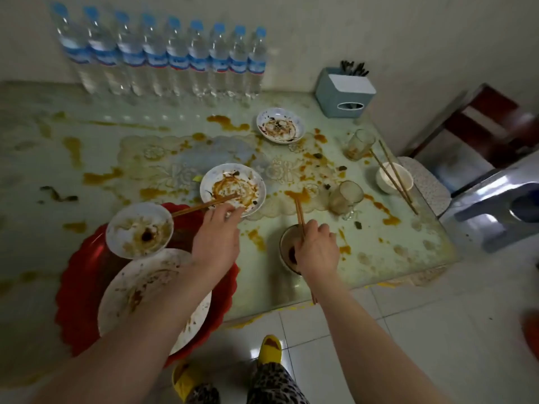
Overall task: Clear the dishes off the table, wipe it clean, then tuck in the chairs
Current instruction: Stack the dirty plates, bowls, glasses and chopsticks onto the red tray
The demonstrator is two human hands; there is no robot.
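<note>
Sauce-smeared dishes (232,190) across stained table (402,237)
</note>
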